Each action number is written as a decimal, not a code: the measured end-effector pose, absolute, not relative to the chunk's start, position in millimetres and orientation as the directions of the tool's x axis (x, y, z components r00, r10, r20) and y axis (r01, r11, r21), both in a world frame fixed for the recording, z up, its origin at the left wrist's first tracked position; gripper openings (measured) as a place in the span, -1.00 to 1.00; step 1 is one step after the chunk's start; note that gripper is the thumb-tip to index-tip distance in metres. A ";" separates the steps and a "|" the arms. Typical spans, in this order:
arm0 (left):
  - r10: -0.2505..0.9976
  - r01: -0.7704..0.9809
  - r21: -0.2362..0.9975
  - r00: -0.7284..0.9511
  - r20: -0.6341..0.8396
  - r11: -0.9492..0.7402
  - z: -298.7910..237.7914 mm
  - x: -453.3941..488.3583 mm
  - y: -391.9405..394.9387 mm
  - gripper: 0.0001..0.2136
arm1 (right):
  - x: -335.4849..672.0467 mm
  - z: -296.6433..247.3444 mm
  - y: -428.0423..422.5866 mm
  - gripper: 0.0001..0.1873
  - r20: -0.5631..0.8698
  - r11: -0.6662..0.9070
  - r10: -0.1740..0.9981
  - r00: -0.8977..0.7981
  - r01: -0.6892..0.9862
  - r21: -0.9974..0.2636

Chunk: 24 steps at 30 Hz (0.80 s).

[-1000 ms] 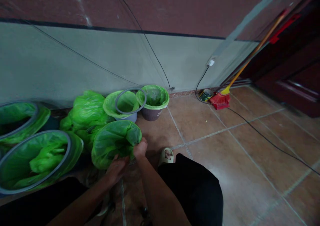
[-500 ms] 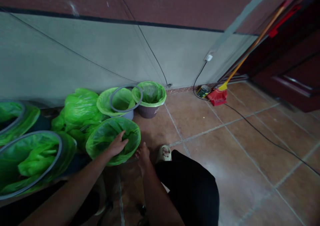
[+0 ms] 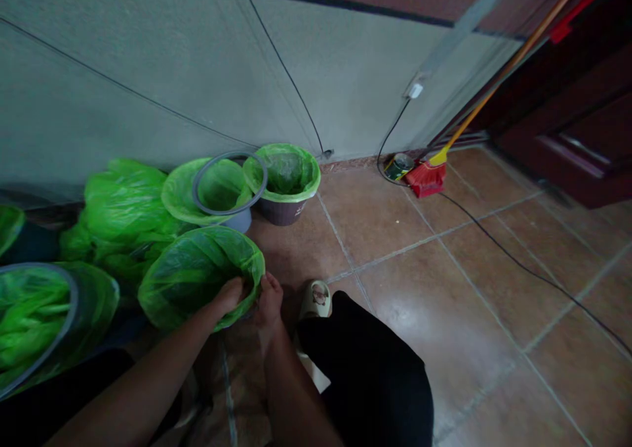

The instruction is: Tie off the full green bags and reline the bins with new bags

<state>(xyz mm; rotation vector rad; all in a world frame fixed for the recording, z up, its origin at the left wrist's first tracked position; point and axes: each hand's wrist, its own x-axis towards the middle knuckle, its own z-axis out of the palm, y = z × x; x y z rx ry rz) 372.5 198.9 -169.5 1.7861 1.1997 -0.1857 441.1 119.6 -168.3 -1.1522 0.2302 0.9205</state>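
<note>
A small bin lined with a green plastic bag (image 3: 195,272) stands on the floor right in front of me. My left hand (image 3: 228,298) grips the bag's near rim, fingers curled over the edge. My right hand (image 3: 269,300) pinches the same rim at its right side. Both hands hold the bag's edge close together.
More green-lined bins stand around: one with a grey ring (image 3: 217,187), a dark one (image 3: 282,180) by the wall, a large one (image 3: 39,315) at left, plus a full green bag (image 3: 121,203). A red broom (image 3: 425,174) and a black cable (image 3: 518,259) lie at right. My slipper (image 3: 316,299) rests on the tiles.
My left hand pulled back from inside the bag to its near rim and closed on it. My right hand stayed at the rim. The view shifted down and to the right.
</note>
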 end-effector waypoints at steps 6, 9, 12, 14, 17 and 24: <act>0.660 0.851 0.513 0.449 -0.603 -0.110 -156.2 380.2 200.0 -0.76 | 443.1 -177.2 117.8 -0.76 -0.636 0.006 0.415 0.651 -0.701 -0.713; 0.708 0.882 0.445 0.413 -0.573 -0.154 -134.5 377.9 208.1 -0.80 | 453.9 -170.1 111.9 -0.79 -0.549 -0.128 0.304 0.778 -0.538 -0.833; 0.821 0.904 0.375 0.368 -0.437 -0.205 -104.1 366.0 210.3 -0.67 | 466.9 -152.9 107.4 -0.74 -0.316 -0.216 0.317 0.894 -0.257 -0.942; 0.890 0.900 0.345 0.368 -0.268 -0.268 -83.3 354.7 198.9 -0.64 | 471.8 -140.9 105.6 -0.73 -0.205 -0.231 0.380 0.902 -0.122 -0.965; 0.891 0.850 0.369 0.442 -0.108 -0.377 -62.3 338.5 160.8 -0.69 | 469.7 -130.2 101.8 -0.76 -0.124 -0.235 0.450 0.885 -0.017 -0.972; 0.756 0.779 0.307 0.617 -0.218 -0.547 -77.4 323.5 93.8 -0.66 | 446.1 -129.7 87.9 -0.82 -0.117 -0.210 0.506 0.854 -0.009 -0.978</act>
